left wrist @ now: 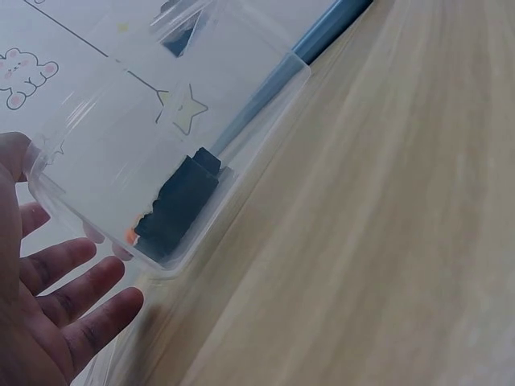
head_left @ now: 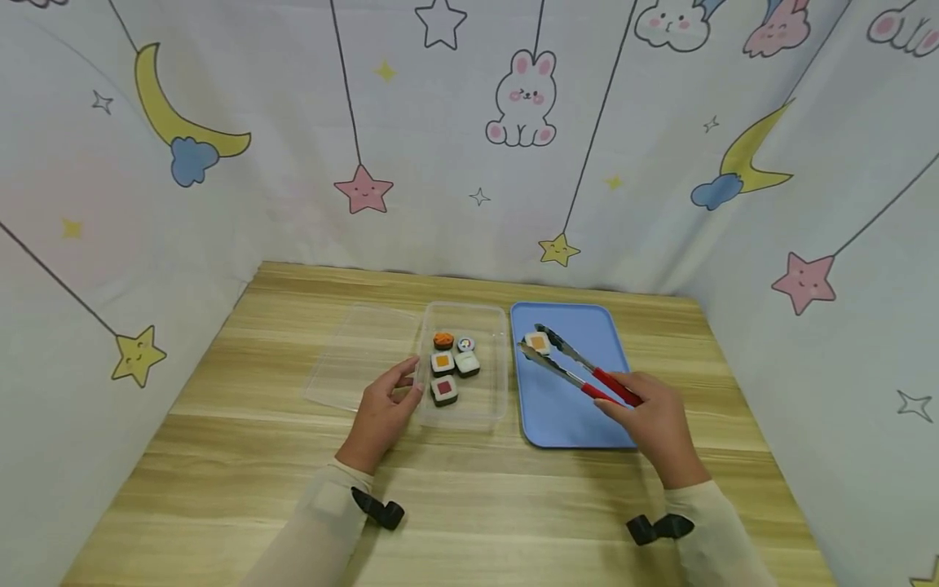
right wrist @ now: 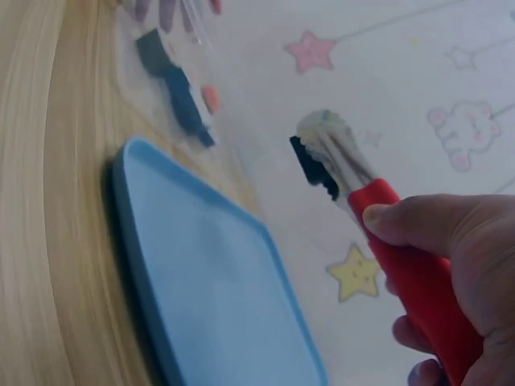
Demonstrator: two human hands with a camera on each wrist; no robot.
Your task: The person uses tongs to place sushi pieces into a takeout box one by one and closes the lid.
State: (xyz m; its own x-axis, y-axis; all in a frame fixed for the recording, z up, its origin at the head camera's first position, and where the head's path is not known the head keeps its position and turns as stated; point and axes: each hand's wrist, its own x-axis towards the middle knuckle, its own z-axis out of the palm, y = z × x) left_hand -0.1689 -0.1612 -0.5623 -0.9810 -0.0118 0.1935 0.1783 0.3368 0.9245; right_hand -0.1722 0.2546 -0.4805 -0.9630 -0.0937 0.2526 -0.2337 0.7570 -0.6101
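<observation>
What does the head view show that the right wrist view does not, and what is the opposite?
Only the head view: both sleeves and the orange-centred face of the held sushi piece.
Only the right wrist view: a clear gap between that piece and the blue tray.
Both: right hand, tongs, clear box, left hand.
</observation>
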